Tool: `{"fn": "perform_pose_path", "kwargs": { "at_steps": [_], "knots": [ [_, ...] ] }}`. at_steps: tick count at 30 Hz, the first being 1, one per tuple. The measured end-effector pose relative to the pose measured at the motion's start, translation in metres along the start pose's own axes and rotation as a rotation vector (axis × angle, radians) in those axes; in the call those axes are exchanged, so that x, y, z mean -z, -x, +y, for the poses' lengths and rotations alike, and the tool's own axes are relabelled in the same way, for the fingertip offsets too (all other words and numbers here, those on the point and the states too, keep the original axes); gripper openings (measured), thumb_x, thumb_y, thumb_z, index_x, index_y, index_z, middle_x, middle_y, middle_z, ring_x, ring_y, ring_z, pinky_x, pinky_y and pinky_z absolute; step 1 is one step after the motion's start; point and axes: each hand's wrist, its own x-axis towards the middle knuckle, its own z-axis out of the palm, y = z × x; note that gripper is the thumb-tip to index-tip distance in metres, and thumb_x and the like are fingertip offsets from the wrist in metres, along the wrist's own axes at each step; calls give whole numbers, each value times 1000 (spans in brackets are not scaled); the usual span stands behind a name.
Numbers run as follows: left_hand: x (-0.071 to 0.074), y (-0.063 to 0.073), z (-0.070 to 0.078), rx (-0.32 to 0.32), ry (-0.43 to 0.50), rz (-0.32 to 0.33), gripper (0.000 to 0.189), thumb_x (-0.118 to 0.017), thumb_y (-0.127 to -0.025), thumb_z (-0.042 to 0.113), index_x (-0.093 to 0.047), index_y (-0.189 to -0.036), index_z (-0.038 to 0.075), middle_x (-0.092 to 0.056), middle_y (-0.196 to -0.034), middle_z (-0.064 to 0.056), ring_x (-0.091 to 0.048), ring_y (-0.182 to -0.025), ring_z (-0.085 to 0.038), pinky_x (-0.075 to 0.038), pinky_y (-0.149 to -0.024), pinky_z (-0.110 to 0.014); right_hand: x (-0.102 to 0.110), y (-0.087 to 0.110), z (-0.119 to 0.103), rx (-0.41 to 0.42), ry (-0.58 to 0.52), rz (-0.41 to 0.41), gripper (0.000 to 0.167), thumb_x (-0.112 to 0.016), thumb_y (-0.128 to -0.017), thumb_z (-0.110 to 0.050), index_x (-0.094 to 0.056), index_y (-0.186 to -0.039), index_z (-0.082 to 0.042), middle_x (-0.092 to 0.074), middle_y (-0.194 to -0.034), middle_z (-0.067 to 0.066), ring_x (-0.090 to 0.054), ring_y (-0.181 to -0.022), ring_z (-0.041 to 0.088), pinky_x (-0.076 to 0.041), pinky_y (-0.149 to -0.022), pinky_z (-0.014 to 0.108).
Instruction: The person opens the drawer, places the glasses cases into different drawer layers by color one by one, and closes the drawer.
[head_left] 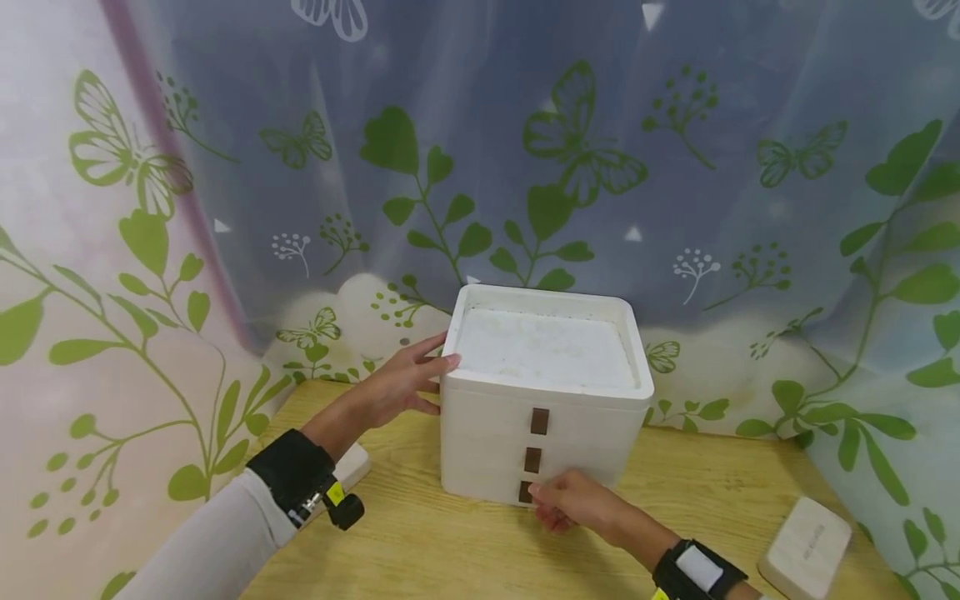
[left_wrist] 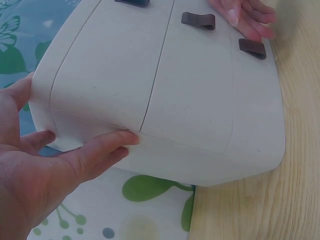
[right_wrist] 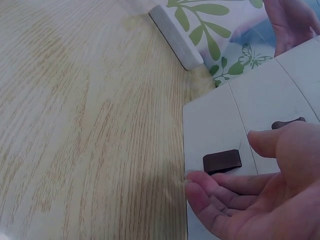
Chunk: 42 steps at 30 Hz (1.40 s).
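A white drawer box (head_left: 480, 433) with a shallow tray top and brown pull tabs down its front stands upright, its drawers closed. My left hand (head_left: 401, 379) rests against the box's left side, thumb on the top rim. In the left wrist view, the fingers of that left hand (left_wrist: 60, 160) spread along the side wall. At the lowest pull tab (right_wrist: 222, 161), my right hand (right_wrist: 265, 195) has its fingertips just by the tab's edge, loosely bent, with the thumb held apart. The middle pull tab (head_left: 532, 459) is just above the right hand in the head view.
A pale rectangular block (head_left: 808, 546) lies at the right of the wooden table (head_left: 420, 550). Another white block (head_left: 352, 465) sits at the left, partly behind my left wrist. A curtain (head_left: 480, 167) printed with leaves and butterflies hangs right behind the box.
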Motion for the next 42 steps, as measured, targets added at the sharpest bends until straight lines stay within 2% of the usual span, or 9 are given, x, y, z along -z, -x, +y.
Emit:
{"fn": "perform_pose_path", "kwargs": {
  "at_steps": [7, 13, 19, 26, 34, 42],
  "knots": [
    [-1, -1, -2, 6, 0, 2, 72, -57, -107, 39, -17, -167, 34, -33, -167, -20, -52, -140, -50, -58, -99, -56, -6, -3, 9, -7, -7, 6, 41, -62, -103, -28, -71, -97, 11, -72, -89, 9, -70, -78, 15, -62, -77, 36],
    [0, 0, -1, -1, -2, 5, 72, -56, -107, 40, -16, -167, 34, -33, -167, -20, -53, -139, -50, -58, -99, -56, -11, -7, 15, 19, -28, -10, 41, -62, -104, -27, -70, -103, 13, -73, -94, 9, -69, -80, 13, -63, -79, 36],
    [0, 0, -1, -2, -7, 12, 71, -56, -107, 40, -17, -167, 34, -34, -167, -20, -53, -139, -50, -58, -99, -57, -15, -9, 15, 15, -95, -44, 43, -54, -109, -32, -68, -93, 7, -64, -79, 1, -64, -73, 11, -59, -71, 28],
    [-1, -1, -1, 6, -8, 20, 72, -57, -107, 38, -17, -167, 33, -34, -167, -20, -53, -139, -50, -58, -99, -58, -16, -12, 17, 16, -134, -63, 41, -42, -113, -28, -63, -88, -4, -60, -74, -2, -60, -67, 10, -51, -64, 24],
    [-1, -1, -1, -1, -8, 11, 71, -55, -108, 40, -16, -167, 34, -34, -166, -20, -53, -139, -49, -59, -97, -56, -14, -15, 13, 50, -162, -80, 34, -42, -111, -16, -57, -81, -10, -59, -71, -4, -56, -61, 6, -45, -60, 21],
    [0, 0, -1, -1, 1, 1, 70, -55, -108, 39, -17, -167, 35, -33, -167, -19, -53, -139, -50, -59, -98, -56, -12, -16, 10, 22, -135, -92, 35, -42, -110, -14, -56, -78, -10, -56, -69, -3, -54, -61, 7, -43, -60, 22]
  ]
}}
